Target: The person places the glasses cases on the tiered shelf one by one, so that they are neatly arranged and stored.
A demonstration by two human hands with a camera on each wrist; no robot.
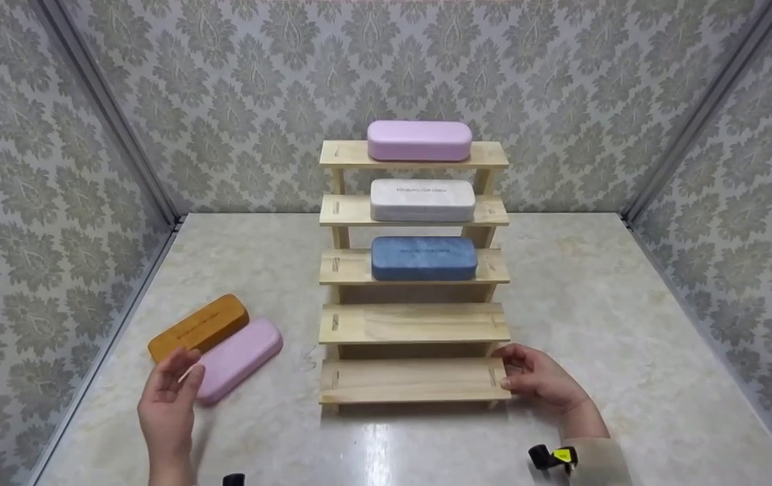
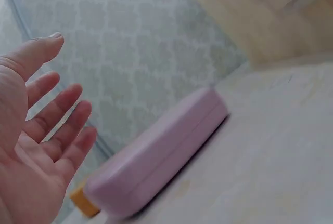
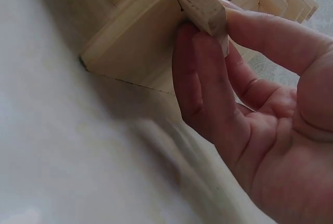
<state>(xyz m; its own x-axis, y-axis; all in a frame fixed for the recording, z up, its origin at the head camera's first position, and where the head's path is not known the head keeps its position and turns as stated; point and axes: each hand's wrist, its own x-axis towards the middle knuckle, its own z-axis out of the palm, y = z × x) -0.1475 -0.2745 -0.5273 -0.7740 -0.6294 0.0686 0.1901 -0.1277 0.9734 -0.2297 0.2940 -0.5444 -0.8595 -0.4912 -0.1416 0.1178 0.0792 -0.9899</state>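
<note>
My right hand (image 1: 544, 381) pinches the right end of the lowest step of a wooden tiered rack (image 1: 413, 381). In the right wrist view, thumb and fingers close round the end of that board (image 3: 200, 8). My left hand (image 1: 169, 405) hovers at the near end of a pink glasses case (image 1: 241, 361), its fingers relaxed with nothing between them. A gap separates hand and case in the left wrist view, where the pink case (image 2: 156, 156) lies on the table. An orange-brown glasses case (image 1: 200, 327) lies beside it, slightly farther back.
Upper steps of the rack carry a pink case (image 1: 420, 140) on top, a white case (image 1: 422, 200) below it and a blue case (image 1: 424, 258) on the middle step. Patterned walls (image 1: 258, 101) enclose the pale marbled table (image 1: 582, 290) at the back and sides.
</note>
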